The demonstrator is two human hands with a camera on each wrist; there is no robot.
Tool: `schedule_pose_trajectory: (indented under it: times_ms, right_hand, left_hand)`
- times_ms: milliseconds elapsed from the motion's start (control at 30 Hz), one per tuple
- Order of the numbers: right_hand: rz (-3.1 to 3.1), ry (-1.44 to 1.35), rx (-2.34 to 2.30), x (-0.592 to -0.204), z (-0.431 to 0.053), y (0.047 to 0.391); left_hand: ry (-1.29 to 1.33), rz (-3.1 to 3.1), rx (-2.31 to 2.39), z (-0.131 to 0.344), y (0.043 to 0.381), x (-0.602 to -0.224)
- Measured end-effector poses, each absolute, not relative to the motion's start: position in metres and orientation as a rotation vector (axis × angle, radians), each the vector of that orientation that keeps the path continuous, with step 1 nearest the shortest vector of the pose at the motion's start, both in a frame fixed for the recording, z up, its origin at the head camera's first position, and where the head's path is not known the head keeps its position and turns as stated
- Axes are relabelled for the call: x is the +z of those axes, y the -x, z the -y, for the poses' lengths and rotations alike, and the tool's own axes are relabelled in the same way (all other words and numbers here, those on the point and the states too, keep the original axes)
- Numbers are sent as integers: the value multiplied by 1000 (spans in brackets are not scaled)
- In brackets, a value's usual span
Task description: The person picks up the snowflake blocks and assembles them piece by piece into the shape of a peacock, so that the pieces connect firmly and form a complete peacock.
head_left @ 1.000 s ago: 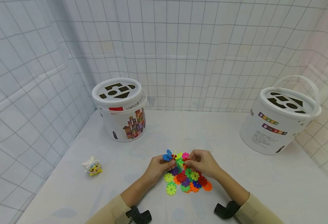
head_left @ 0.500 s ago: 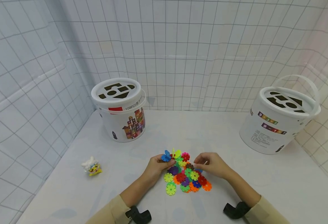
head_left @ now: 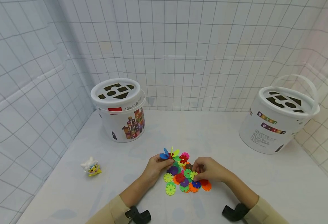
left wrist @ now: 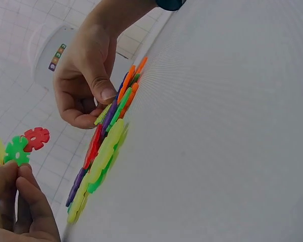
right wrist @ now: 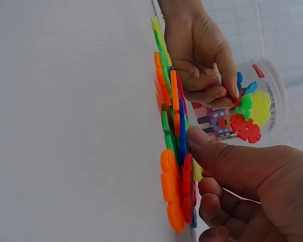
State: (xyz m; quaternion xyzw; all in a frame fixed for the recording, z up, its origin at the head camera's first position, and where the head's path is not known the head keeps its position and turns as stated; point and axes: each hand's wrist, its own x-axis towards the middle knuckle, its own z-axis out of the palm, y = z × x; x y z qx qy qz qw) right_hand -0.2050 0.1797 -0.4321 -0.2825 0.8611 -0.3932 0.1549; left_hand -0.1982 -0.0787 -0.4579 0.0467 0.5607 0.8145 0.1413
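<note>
My left hand (head_left: 153,169) pinches a cluster of joined plastic snowflake discs (head_left: 164,155), held up beside a loose pile. Blue, yellow, green and red discs make up the cluster. In the left wrist view its red disc (left wrist: 36,137) hangs linked to a green disc (left wrist: 16,149). My right hand (head_left: 211,170) reaches into the right side of the pile, thumb and forefinger closed about a yellow snowflake disc (head_left: 193,175). Seen from the right wrist, the thumb tip is right against the stacked discs, and the yellow one shows just beyond it. The hand covers part of the red discs there.
Several flat discs of mixed colours lie overlapping, including a yellow-green disc (head_left: 170,189) and an orange disc (head_left: 207,186). A lidded white bucket (head_left: 116,124) stands back left, another lidded bucket (head_left: 264,130) back right. A small white-and-yellow figurine (head_left: 92,168) sits at left.
My right hand has let go of the red disc at the cluster, then moved right and down to the yellow disc in the pile. My left hand has tilted the cluster slightly.
</note>
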Motion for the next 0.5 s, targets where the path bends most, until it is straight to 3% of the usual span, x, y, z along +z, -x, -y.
schedule_pose_trajectory:
  times_ms: [267,500]
  right_hand:
    - [-2451,749,-1216,-436,-183,207]
    - [-2271,582,-1592,-430,-178,209]
  left_hand:
    - [-110,-1614,2344,77,200,-459]
    - [-106,-1614,2346,77,201,-459]
